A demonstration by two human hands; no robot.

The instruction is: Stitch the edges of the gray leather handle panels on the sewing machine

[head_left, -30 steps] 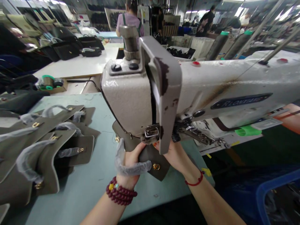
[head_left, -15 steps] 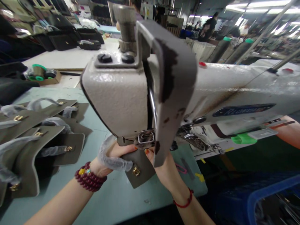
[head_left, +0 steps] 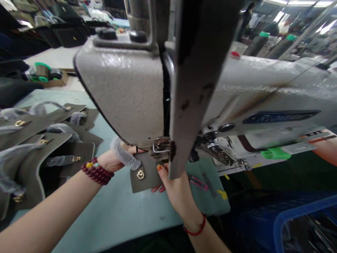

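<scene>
A grey-brown leather-like panel point(head_left: 147, 175) lies under the head of a sewing machine point(head_left: 123, 95). It bears a gold clasp fitting point(head_left: 140, 174) and a handle wrapped in clear plastic point(head_left: 125, 156). My right hand point(head_left: 179, 193) pinches the panel's near right part, thumb on top and fingertips showing below the edge. At the panel's far left side is my left hand point(head_left: 113, 157), closed on it, a finger lying along the panel. The wrapped handle and the machine head hide most of that hand's fingers. Around the needle, the stitching spot is hidden by the presser-foot area point(head_left: 161, 146).
Several similar panels point(head_left: 58, 140) with wrapped handles lie on the left of the pale green table point(head_left: 118, 214). Pink thread snips point(head_left: 198, 182) rest right of my right hand. A blue crate point(head_left: 279, 218) stands lower right. Another person's arm point(head_left: 326, 151) reaches in at right.
The panel has turned, its clasp corner shifting left and upward. My right hand has moved slightly left, its fingertips now showing under the panel edge. The machine head looms closer in view.
</scene>
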